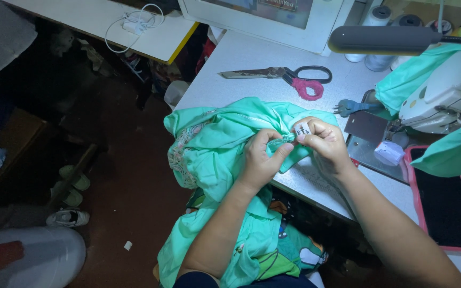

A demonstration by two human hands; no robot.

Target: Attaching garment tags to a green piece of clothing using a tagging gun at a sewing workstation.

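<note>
A mint-green garment (214,144) lies bunched over the front edge of the grey table (252,53) and hangs down onto my lap. My left hand (260,160) pinches a fold of the green fabric. My right hand (324,141) grips the same fold right beside it, with a small white label (302,128) held at its fingertips. The two hands touch at the fabric edge.
Scissors (289,76) with a pink-wrapped handle lie behind the garment. A sewing machine (449,90) draped in green cloth stands at right, with a lamp head (382,40) above. A pink-rimmed black tray (444,202) sits at the table's right. Shoes (70,216) lie on the dark floor at left.
</note>
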